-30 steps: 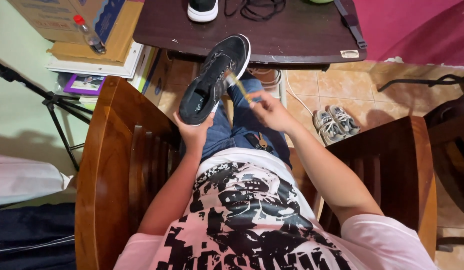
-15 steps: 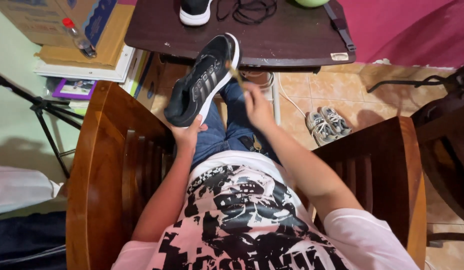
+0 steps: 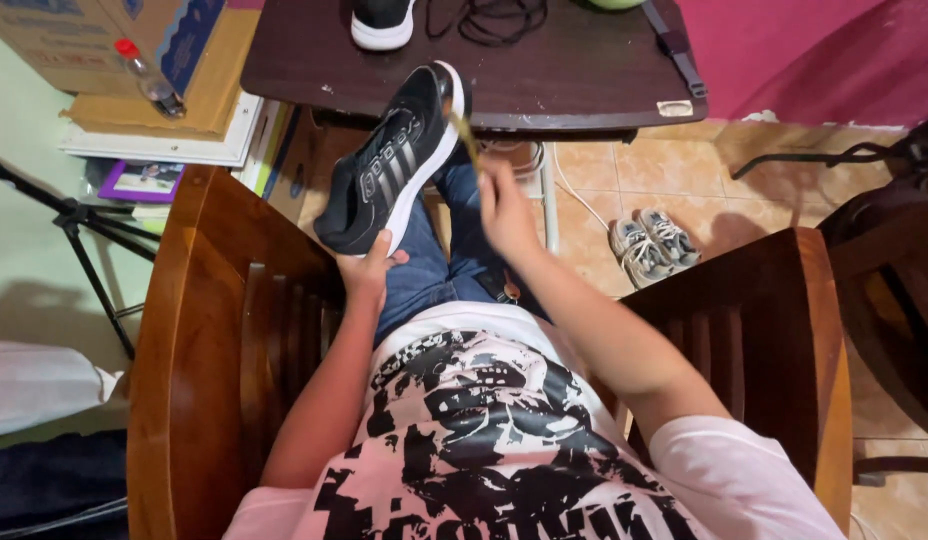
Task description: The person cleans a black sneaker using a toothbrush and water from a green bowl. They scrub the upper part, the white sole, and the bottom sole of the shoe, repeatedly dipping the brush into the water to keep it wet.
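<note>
You are sitting in a wooden chair (image 3: 184, 330), looking down over your lap. Your left hand (image 3: 367, 268) holds a black shoe (image 3: 389, 160) by its heel end, with the fingers wrapped under it and the thumb against the sole edge. The shoe is raised above your knees and tilted, its toe pointing far toward the dark table (image 3: 574, 75), its white sole edge turned to the right. Your right hand (image 3: 504, 205) is just right of the shoe, fingers pressed together, pinching a thin yellowish brush (image 3: 462, 128) whose far tip touches the shoe's toe edge. On the table, at its far edge, sits a second black shoe (image 3: 382, 20) beside a coil of black cord (image 3: 499, 18). On the tiled floor to the right, a pair of grey sneakers (image 3: 652, 245) lies side by side. To the far left, a cardboard box (image 3: 84, 40) rests on a stack of flat things, with a small bottle (image 3: 149, 80) lying on it.
</note>
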